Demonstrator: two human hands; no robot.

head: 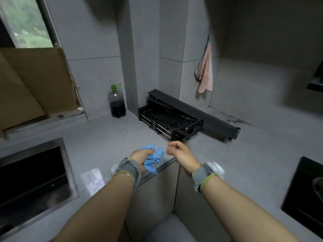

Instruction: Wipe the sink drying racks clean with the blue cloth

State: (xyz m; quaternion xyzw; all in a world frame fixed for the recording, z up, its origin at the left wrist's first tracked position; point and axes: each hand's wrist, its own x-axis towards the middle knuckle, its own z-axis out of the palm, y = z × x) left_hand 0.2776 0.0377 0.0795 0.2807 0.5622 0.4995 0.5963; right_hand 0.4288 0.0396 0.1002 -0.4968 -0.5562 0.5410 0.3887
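1. Home kitchen, small, plain grey finish.
2. L-shaped grey counter [104,137] runs along two walls, with cabinet fronts below its inner corner.
3. Steel sink [69,168] is set into the counter at the left edge.
4. Black glass cooktop [304,193] is set into the counter at the right edge; dark range hood [314,84] hangs above that side.
5. Black drying racks [167,119] sit in the counter's back corner, against the wall.
6. Pink cloth [206,72] hangs on the wall above the racks.
7. Plastic bottle [117,103], green cap, dark liquid, stands at the counter's back edge.
8. Large grey wall tiles [94,41]; window [24,20] at top left shows greenery, with cardboard [35,81] leaning below it.
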